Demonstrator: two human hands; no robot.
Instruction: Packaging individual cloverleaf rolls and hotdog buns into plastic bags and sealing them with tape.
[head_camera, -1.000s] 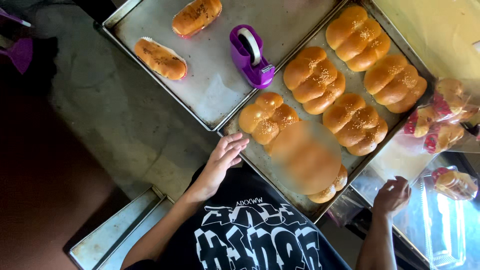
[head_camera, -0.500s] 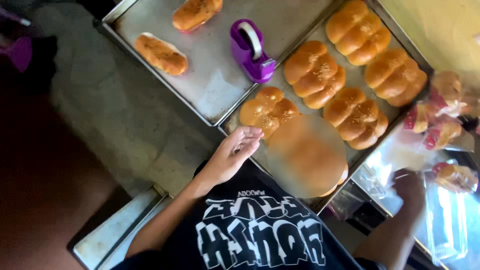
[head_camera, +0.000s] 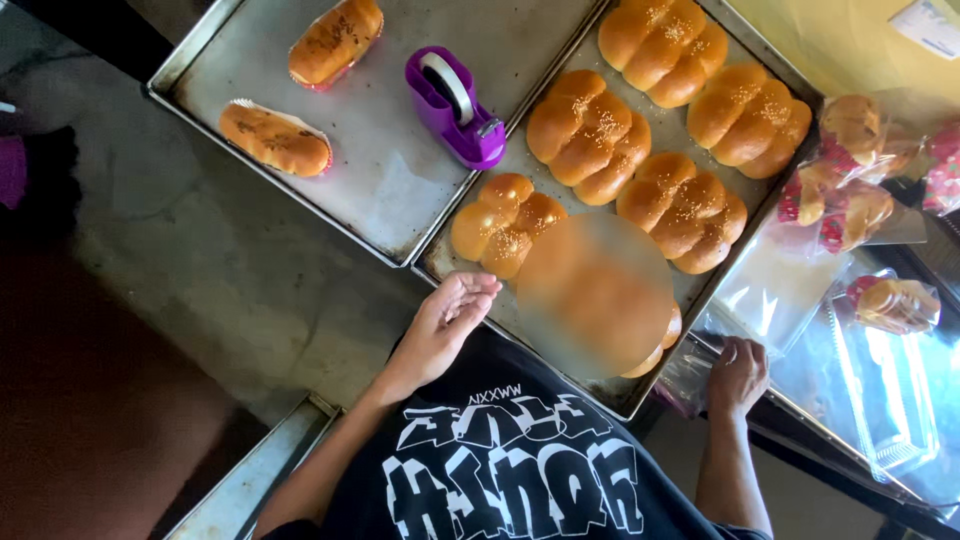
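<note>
The left hand (head_camera: 450, 318) has slid right to the tray (head_camera: 440, 262) rim, fingers loosely curled, empty; the right hand (head_camera: 738, 372), lower right, seemingly grips a plastic bag (head_camera: 690, 375).

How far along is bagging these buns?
Done: a few bagged buns lie right of the tray. In hand: the left hand, empty, hovers at the tray's edge near the closest bun; the right hand rests on loose plastic bags. Left: at least five unbagged buns on that tray, plus two loaves on the next tray. Most appears undone.
</note>
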